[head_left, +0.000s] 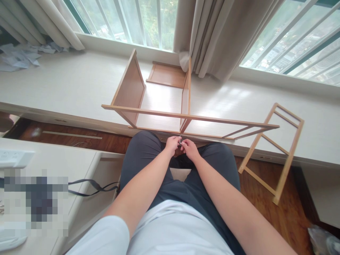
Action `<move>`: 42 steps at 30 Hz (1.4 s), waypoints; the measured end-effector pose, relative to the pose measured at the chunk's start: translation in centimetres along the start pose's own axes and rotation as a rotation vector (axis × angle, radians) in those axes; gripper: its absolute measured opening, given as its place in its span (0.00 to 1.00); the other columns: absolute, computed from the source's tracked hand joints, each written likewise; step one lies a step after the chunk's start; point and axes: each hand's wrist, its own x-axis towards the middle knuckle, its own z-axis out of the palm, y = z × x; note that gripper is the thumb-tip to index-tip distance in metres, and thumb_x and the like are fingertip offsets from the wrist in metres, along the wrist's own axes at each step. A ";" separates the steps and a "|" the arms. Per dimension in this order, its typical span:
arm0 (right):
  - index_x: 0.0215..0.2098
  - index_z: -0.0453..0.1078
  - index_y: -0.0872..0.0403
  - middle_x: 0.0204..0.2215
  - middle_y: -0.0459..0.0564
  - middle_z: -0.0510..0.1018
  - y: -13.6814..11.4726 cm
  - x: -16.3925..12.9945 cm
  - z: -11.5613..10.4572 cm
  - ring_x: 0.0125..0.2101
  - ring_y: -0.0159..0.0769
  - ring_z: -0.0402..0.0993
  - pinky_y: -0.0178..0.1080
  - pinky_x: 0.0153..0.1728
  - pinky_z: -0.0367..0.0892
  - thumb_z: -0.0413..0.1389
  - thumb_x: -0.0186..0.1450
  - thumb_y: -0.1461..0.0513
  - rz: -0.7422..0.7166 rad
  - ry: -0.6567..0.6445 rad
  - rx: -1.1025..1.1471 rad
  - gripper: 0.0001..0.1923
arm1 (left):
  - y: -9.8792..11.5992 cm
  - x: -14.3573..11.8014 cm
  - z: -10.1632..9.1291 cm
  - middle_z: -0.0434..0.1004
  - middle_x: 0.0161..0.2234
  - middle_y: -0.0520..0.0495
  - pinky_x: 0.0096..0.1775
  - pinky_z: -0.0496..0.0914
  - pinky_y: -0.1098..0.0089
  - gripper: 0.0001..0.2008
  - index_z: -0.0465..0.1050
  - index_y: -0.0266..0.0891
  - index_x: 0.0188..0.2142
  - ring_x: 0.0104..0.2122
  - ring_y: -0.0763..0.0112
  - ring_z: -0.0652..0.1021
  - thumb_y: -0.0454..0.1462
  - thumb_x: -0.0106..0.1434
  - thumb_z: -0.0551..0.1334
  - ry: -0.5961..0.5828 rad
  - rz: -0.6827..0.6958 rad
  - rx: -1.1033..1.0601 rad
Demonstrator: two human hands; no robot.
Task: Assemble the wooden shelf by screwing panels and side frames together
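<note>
My left hand (173,145) and my right hand (189,148) meet low between my knees, fingers pinched together. Between the fingertips is a thin, bent metal piece that looks like a hex key (180,141), its upper end at the near lower rail of a wooden frame (148,112). Both hands appear to grip it; the fastener is too small to make out. The frame lies on its side on the pale sill, with one panel (129,83) upright at its left and another (186,85) across its middle.
A loose wooden panel (167,74) lies behind the frame by the curtain (212,39). A separate ladder-like wooden frame (283,141) leans against the sill at right. To the left are a white desk (79,166) with a black strap (90,184), and papers (18,56) on the sill.
</note>
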 end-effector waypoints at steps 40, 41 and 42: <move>0.29 0.65 0.51 0.20 0.42 0.75 -1.1 -0.7 -0.5 0.22 0.32 0.69 0.34 0.28 0.63 0.51 0.66 0.56 -0.094 0.023 -0.195 0.10 | -0.6 0.5 -0.2 0.71 0.25 0.49 0.22 0.56 0.76 0.06 0.78 0.35 0.33 0.21 0.77 0.67 0.35 0.62 0.62 -0.014 -0.009 0.025; 0.29 0.66 0.51 0.20 0.42 0.75 -1.3 -0.7 -0.5 0.22 0.33 0.69 0.34 0.28 0.63 0.51 0.66 0.56 -0.099 0.031 -0.217 0.10 | -0.6 0.5 -0.2 0.71 0.25 0.49 0.22 0.56 0.76 0.07 0.78 0.35 0.33 0.22 0.77 0.67 0.36 0.62 0.63 -0.015 -0.013 0.024; 0.29 0.66 0.50 0.21 0.42 0.75 -1.3 -0.8 -0.5 0.23 0.33 0.69 0.34 0.29 0.62 0.51 0.66 0.55 -0.103 0.040 -0.240 0.10 | -0.6 0.5 -0.1 0.71 0.25 0.49 0.22 0.56 0.76 0.07 0.79 0.35 0.33 0.22 0.77 0.67 0.36 0.62 0.63 -0.017 -0.016 0.023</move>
